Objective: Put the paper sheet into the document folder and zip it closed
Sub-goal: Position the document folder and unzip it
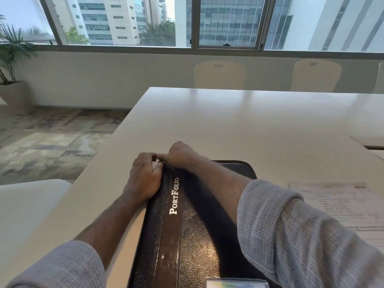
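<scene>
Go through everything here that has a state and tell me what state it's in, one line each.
Portfolio folder: lying flat on the table, cover closed.
Paper sheet: printed side up on the table, right of the folder, not inside.
Left hand: resting on the folder's far left corner, fingers curled at its edge.
Right hand: fingers bunched at that corner; zipper pull hidden.
Middle window pane: appears shut.

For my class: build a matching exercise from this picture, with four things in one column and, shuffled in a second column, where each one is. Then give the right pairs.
Things
1. document folder
2. paper sheet
3. potted plant
4. left hand

Places
A. on the floor by the window
B. flat on the table, right of the folder
C. at the folder's far left corner
D. on the table's near edge, closed

Pairs: 1-D, 2-B, 3-A, 4-C
</scene>
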`<state>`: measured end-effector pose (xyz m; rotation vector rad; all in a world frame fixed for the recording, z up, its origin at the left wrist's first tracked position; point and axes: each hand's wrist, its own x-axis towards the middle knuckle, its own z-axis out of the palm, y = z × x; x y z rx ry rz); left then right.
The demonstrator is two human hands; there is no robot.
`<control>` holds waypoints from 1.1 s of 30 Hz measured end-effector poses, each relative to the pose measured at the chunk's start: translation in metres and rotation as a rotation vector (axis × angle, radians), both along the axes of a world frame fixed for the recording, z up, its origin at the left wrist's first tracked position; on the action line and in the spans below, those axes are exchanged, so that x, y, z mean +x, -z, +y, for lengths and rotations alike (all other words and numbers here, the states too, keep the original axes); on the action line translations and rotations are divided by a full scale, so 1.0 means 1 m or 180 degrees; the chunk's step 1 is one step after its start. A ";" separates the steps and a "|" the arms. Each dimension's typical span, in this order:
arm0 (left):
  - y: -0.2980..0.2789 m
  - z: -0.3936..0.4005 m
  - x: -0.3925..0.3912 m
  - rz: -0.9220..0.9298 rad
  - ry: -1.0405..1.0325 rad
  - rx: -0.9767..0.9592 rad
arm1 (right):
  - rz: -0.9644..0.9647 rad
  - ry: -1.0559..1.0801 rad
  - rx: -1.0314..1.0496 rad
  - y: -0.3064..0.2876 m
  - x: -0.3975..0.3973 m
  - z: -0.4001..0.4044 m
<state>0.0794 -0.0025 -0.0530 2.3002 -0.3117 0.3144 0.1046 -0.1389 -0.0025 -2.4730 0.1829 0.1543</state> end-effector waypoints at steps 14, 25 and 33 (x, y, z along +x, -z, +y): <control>0.001 -0.002 0.004 0.0186 -0.0313 0.0032 | 0.0310 0.0572 0.0254 -0.001 0.017 0.034; 0.001 -0.004 0.006 0.0162 -0.0380 0.0029 | 0.0486 0.0377 -0.0590 -0.007 0.019 0.037; 0.003 -0.005 0.007 0.0029 -0.0300 0.0233 | 0.0333 0.0072 -0.0573 -0.016 0.024 0.017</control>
